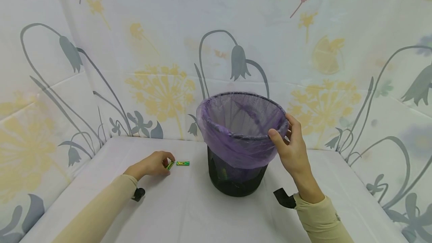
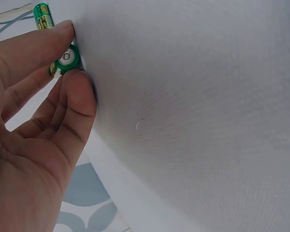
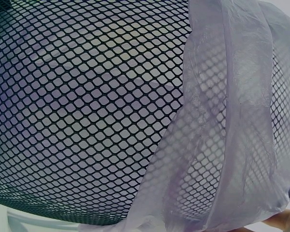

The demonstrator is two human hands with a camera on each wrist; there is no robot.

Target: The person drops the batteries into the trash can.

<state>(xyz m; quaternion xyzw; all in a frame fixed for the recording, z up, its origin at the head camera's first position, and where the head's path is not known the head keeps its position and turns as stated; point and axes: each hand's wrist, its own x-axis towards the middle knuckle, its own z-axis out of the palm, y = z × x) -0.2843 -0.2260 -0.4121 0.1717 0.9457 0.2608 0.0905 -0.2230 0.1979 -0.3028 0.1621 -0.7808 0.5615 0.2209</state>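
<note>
A small green battery is pinched between the thumb and fingers of my left hand, low over the white tabletop. In the left wrist view the end of this battery faces the camera. Just beyond the fingertips lies a second green battery. My right hand grips the right rim of a black mesh wastebasket, thumb on the near side. A purple plastic bag lines the basket and folds over its rim. Something faintly greenish shows through the lower mesh, too blurred to identify.
The white-covered table runs up to a flower-printed cloth behind and at both sides. The basket stands right of the batteries. Black camera mounts stick out from both wrists.
</note>
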